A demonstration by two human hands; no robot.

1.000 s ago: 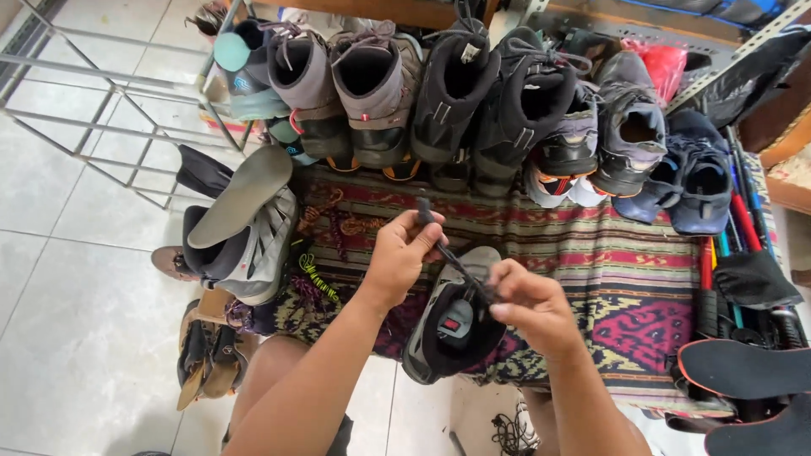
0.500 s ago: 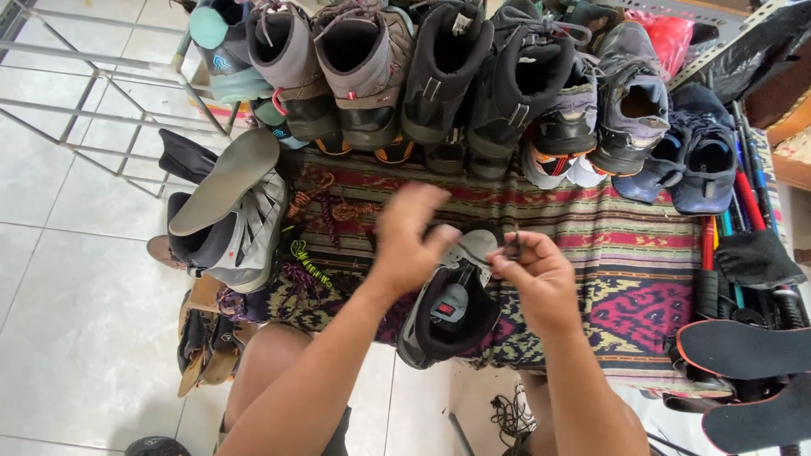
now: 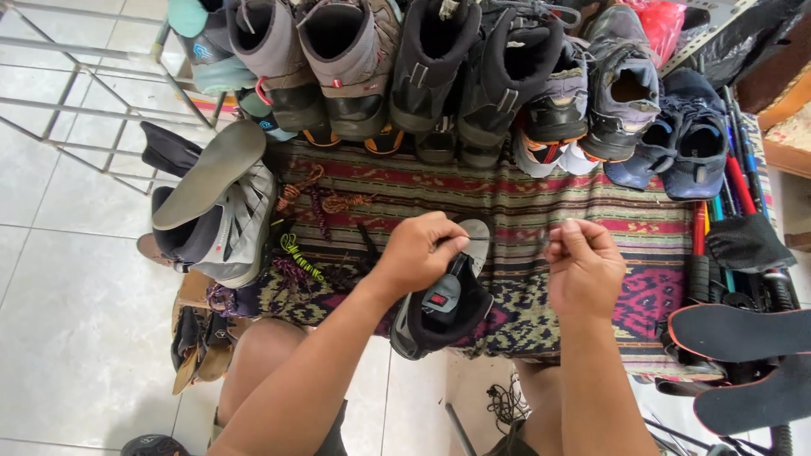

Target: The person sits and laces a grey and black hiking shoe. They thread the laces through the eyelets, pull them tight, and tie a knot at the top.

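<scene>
A black shoe (image 3: 439,317) with a grey sole and a small red tag lies on the striped woven cloth (image 3: 524,203), toe pointing away from me. My left hand (image 3: 420,251) grips its upper near the tongue. Level with it and a little to the right, my right hand (image 3: 583,266) is raised with the fingers pinched together. A thin, blurred shoelace (image 3: 536,234) seems to run from those fingers toward the shoe.
A row of boots and shoes (image 3: 439,76) lines the cloth's far edge. A grey shoe with a loose insole (image 3: 215,211) stands at the left, with coloured laces (image 3: 300,257) beside it. Black insoles (image 3: 743,329) and tools lie at the right. A metal rack (image 3: 76,110) stands on the tiled floor.
My right hand has pulled away to the right, off the shoe. My left hand has dropped from holding the lace up to gripping the shoe's top. The camera has moved closer.
</scene>
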